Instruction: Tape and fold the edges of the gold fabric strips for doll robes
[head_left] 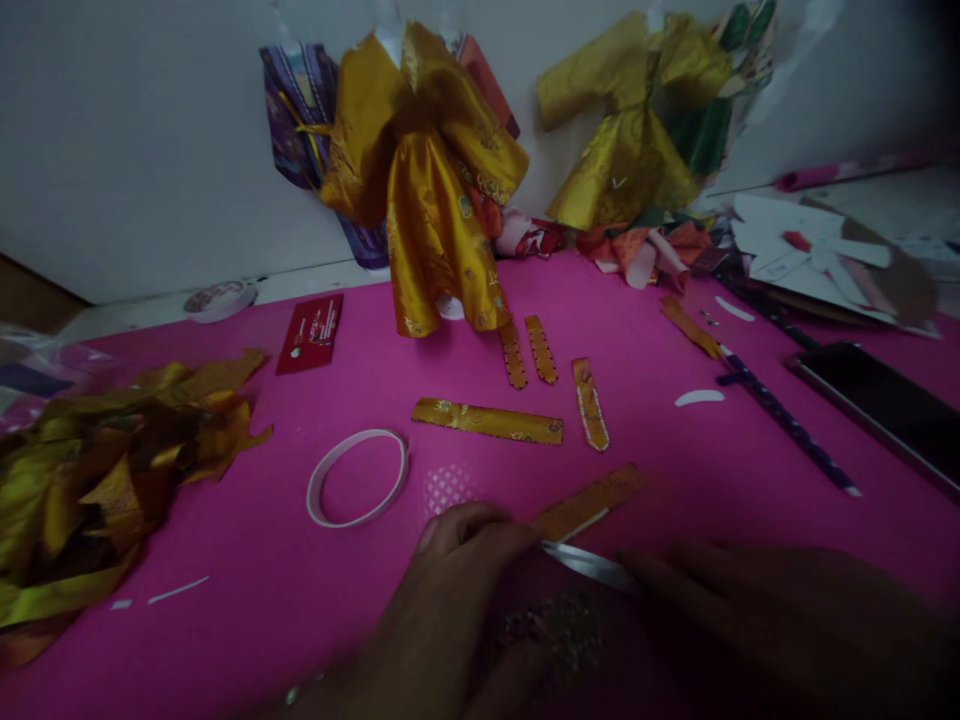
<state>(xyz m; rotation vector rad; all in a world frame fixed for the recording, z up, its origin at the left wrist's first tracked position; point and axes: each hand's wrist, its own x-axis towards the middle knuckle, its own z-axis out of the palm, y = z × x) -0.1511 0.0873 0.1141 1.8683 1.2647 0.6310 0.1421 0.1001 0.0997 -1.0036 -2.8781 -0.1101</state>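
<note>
My left hand [465,570] is closed at the near end of an orange-gold fabric strip [592,500], its fingertips at the strip's lower left end on the pink table. A thin pale band runs along the strip's near edge. In my right hand [742,600], dark and partly blurred, is a slim silver blade-like tool [589,566]; its handle is hidden in the fingers. The tool's tip points left and lies close by my left fingertips and the strip. Farther off rest a longer gold strip [487,421] and a short pointed strip [591,405] with a stitched edge.
Gold fabric scraps [127,490] are heaped at the left. A roll of white tape [358,478] lies nearer the middle. At the right are a dark pencil [795,425] and a phone [889,400]. Small gold robes [442,180] hang at the back beside a red card [310,334].
</note>
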